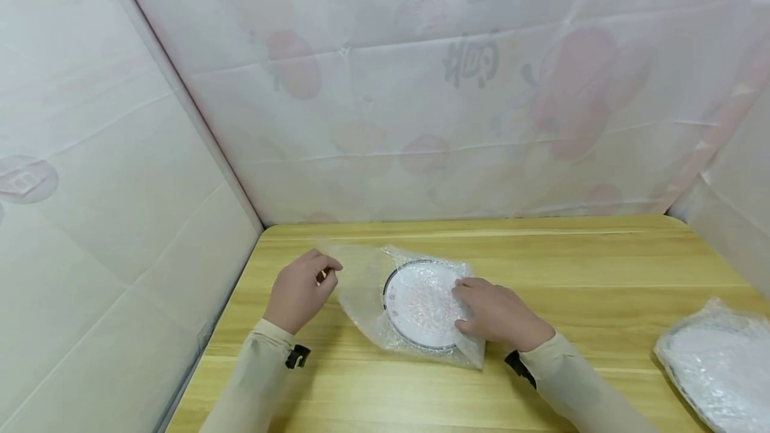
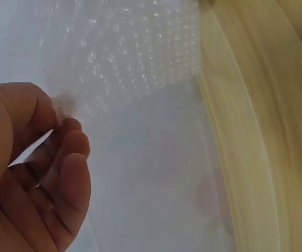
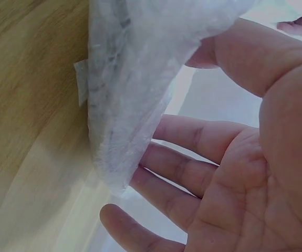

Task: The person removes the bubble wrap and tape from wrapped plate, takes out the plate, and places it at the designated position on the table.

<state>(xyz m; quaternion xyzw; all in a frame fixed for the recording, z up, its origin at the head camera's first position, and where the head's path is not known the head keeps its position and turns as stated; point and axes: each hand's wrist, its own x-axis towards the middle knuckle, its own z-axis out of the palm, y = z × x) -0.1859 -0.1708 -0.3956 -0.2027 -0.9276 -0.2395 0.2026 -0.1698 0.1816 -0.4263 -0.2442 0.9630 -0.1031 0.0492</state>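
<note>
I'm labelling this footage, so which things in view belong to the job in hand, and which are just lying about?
In the job:
dark-rimmed plate
bubble wrap at the plate, its edge pinched by the left hand
right hand, touching the wrap

Apparently just lying about:
wrapped bundle at the table's right, untouched

The plate (image 1: 421, 303) lay in bubble wrap (image 1: 359, 286) on the surface (image 1: 577, 256), left grip (image 1: 302, 291) to its left, right grip (image 1: 498, 311) at its right edge, wrapped bundle (image 1: 718, 366) farther right.

Beneath the grip, a wood-grained table (image 1: 577, 279); beyond it, a creased, printed wall (image 1: 385, 109); leftward, a pale side wall (image 1: 114, 219).
</note>
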